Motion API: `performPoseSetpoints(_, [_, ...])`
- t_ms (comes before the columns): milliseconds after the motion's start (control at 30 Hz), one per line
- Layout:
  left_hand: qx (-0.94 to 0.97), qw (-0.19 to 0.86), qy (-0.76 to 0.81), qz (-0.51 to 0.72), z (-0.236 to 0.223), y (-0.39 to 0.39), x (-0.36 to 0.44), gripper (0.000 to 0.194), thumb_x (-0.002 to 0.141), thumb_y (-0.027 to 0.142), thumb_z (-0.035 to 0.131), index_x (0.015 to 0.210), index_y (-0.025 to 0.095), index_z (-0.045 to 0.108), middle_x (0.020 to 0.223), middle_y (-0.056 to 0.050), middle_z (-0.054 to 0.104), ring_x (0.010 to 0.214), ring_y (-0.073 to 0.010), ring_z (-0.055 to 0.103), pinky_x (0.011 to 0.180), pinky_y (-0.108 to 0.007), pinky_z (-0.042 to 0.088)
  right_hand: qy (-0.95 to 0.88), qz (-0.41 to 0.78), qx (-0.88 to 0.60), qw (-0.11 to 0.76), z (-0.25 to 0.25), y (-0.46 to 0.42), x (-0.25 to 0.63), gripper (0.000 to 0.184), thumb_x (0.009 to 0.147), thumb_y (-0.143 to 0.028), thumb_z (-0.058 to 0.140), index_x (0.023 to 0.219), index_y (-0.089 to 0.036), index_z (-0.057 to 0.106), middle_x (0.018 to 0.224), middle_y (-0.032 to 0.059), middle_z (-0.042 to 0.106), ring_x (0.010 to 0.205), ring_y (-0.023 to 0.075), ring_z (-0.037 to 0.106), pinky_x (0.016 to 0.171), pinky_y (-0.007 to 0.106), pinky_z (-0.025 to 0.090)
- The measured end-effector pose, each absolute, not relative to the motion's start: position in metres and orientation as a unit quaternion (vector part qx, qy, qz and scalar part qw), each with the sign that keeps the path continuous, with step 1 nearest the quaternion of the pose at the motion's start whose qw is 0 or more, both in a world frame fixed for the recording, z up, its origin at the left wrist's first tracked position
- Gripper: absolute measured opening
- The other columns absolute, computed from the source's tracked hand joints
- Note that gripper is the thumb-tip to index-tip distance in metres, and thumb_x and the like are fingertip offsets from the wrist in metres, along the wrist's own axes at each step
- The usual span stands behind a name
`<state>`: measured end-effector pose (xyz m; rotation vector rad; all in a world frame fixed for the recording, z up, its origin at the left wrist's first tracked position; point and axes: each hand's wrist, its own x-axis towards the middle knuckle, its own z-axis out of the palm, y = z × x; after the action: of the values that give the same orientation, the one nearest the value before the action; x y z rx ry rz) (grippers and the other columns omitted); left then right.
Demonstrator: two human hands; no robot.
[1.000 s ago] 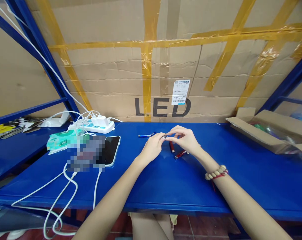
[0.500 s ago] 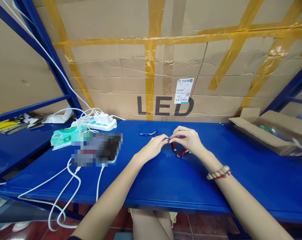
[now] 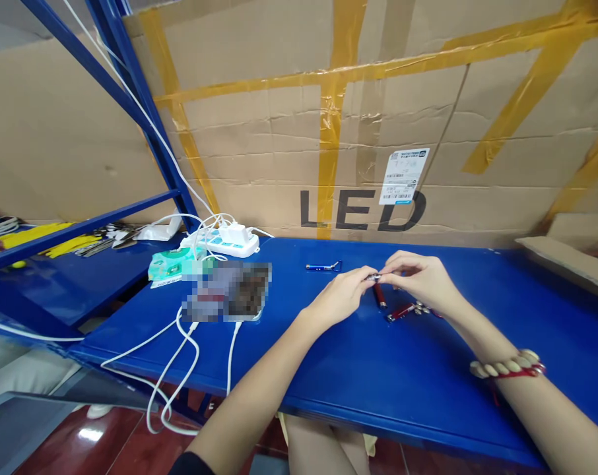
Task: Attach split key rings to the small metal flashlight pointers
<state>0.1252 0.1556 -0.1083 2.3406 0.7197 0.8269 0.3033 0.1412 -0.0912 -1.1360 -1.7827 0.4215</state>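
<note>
My left hand (image 3: pixel 342 293) and my right hand (image 3: pixel 422 278) meet over the blue table, both closed in a pinch on a small silvery piece (image 3: pixel 373 278). Its exact kind is too small to make out. Just below the fingertips lies a red penlight-like tube (image 3: pixel 380 296), its upper end partly covered by the hands. A second red tube (image 3: pixel 400 312) rests nearer to me, with several small silvery bits (image 3: pixel 420 308) at its right end. Left of the hands is a blue penlight (image 3: pixel 319 267) with a dark clip loop.
On the left are a white power strip (image 3: pixel 242 247), a green packet (image 3: pixel 167 265), a blurred-out phone-like item (image 3: pixel 249 290) and white cables (image 3: pixel 232 356). A large cardboard sheet (image 3: pixel 279 145) stands behind. An open carton (image 3: pixel 571 267) sits at the right.
The view has turned left, so everything sits further right. Both hands keep their pinch on the silvery piece. The small silvery bits beside the second red tube show more clearly.
</note>
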Motion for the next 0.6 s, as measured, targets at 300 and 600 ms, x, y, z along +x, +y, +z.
performPoseSetpoints(300, [0.914, 0.132, 0.289, 0.253, -0.1018, 0.1586, 0.1194, 0.028, 0.093, 0.026, 0.029, 0.112, 0.018, 0.048, 0.101, -0.005, 0.055, 0.094, -0.0161, 0.053, 0.079, -0.025, 0.041, -0.750, 0.146, -0.452, 0.461, -0.0955, 0.1445, 0.3060, 0.028, 0.064, -0.044, 0.068, 0.064, -0.017, 0.065, 0.070, 0.0059, 0.056, 0.058, 0.0110, 0.050, 0.049, 0.022, 0.041])
performPoseSetpoints(600, [0.930, 0.012, 0.304, 0.206, -0.1058, 0.1619, 0.1197, 0.029, 0.093, 0.026, 0.027, 0.113, 0.018, 0.047, 0.092, -0.005, 0.055, 0.086, -0.0177, 0.053, 0.073, -0.027, 0.041, -0.759, 0.139, -0.464, 0.436, -0.0959, 0.1439, 0.3086, 0.030, 0.063, -0.046, 0.068, 0.066, -0.016, 0.066, 0.073, 0.0062, 0.056, 0.055, 0.0094, 0.048, 0.048, 0.022, 0.040])
